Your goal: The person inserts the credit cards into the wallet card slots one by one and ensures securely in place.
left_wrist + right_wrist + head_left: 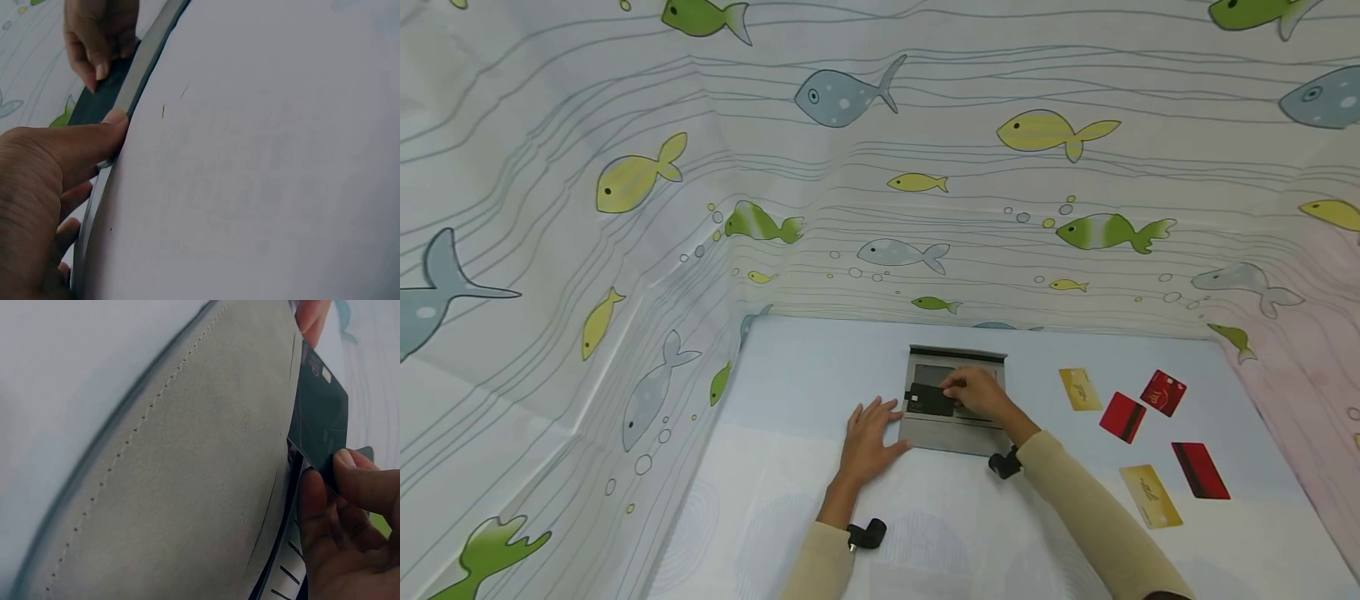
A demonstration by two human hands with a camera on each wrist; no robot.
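Observation:
A grey stitched wallet point(951, 435) lies opened out on the white table, its dark-edged flap at the far side. My right hand point(981, 393) pinches a black card point(928, 402) by its right end between thumb and fingers. In the right wrist view the black card point(322, 412), with a small chip near its far end, stands along the edge of the grey leather point(187, 444), close to the slots. My left hand point(868, 442) rests at the wallet's left side with fingers spread. In the left wrist view its thumb point(94, 142) touches the wallet's edge.
To the right of the wallet lie several loose cards: a gold card point(1080, 389), a red card point(1163, 392), a red card with a black stripe point(1123, 417), another striped red card point(1201, 471) and a nearer gold card point(1152, 497). A fish-patterned sheet point(850, 208) hangs behind the table point(805, 358).

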